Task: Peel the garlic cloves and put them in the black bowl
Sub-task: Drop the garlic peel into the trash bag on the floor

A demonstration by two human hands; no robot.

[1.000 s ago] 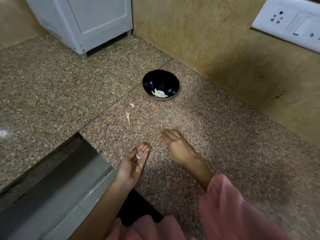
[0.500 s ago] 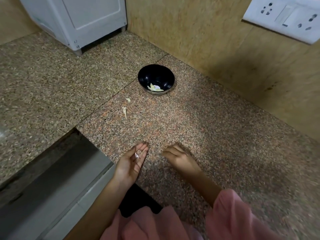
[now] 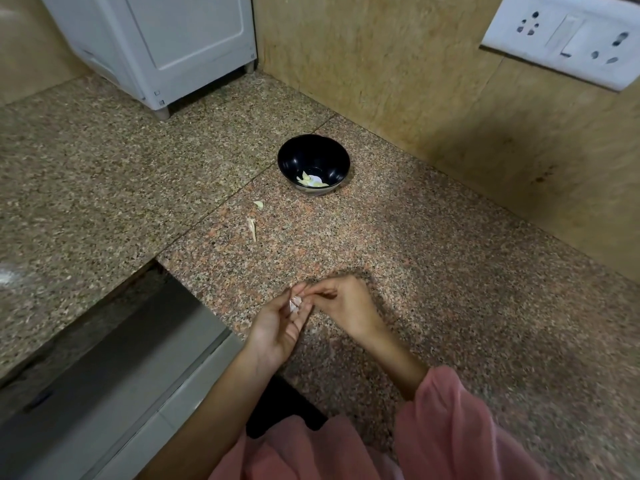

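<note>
Peeling is under way: left hand (image 3: 277,327) is cradling a clove (image 3: 295,303) near the table's (image 3: 433,271) edge, right hand (image 3: 341,303) pinching at its skin. Next, I'd say, stripping it clean and reaching far to the bowl (image 3: 313,164).

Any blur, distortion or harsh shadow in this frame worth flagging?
Head view: wide-angle bending at the edges, visible on the switch plate; pink sleeve is blurred; soft shadow lies beside the hands; black bowl is sharp with small glints.
</note>
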